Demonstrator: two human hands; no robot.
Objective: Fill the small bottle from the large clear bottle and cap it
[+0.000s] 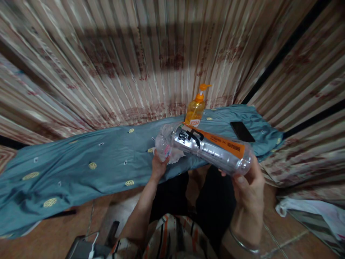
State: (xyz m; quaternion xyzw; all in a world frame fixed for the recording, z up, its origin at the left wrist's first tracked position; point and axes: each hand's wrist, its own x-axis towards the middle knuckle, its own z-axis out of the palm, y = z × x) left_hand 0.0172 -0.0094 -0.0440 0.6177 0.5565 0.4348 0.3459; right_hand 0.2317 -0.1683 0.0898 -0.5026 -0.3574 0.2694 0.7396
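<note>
Fingers [253, 163] of the right hand [249, 190] curl tightly around the base of a large plastic bottle [210, 149], thumb pressed to the near side. The left hand [158, 168] is closed under its neck end, where a crumpled white wad [172, 155] bunches around the top and hides the cap. The clear bottle, with a silver and orange label, is held nearly level and tipped slightly down to the right, above the seated person's dark-clad knees. Its neck reaches over the near edge of a surface draped in a blue cloth [81, 169]. The work at the neck looks best served by a firm, steady hold at the base, so that the left fingers can shift on the wad without the smooth plastic rolling; whether the bottle holds any liquid cannot be told. The draped edge runs just beneath the left hand, so there is little room to dip that end. A broad stretch of cloth runs off to the left, and the space above the knees is open. To the right a black phone [242, 131] lies near the cloth's far corner, close to the bottle's base. An orange pump bottle [195, 109] stands upright just behind the label, so a swing away from the body could knock it. Striped curtains [121, 72] close off the back.
</note>
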